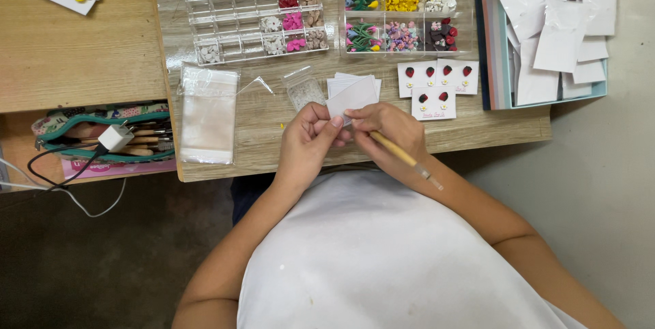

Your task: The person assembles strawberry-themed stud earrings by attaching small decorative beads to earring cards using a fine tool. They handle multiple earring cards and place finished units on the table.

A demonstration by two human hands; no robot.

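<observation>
Two hands at one blank card (353, 96) over the table (259, 124).
We judge our left hand (308, 139) pinches it; right hand (390, 131), gripping a wooden tool (402, 157), must pierce precisely next.

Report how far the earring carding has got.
Done: three cards with small red studs lie on the table. In hand: both hands hold a blank white card, the left hand pinching it, the right hand also gripping a wooden tool. Left: a box of blank cards and trays of studs wait.
</observation>
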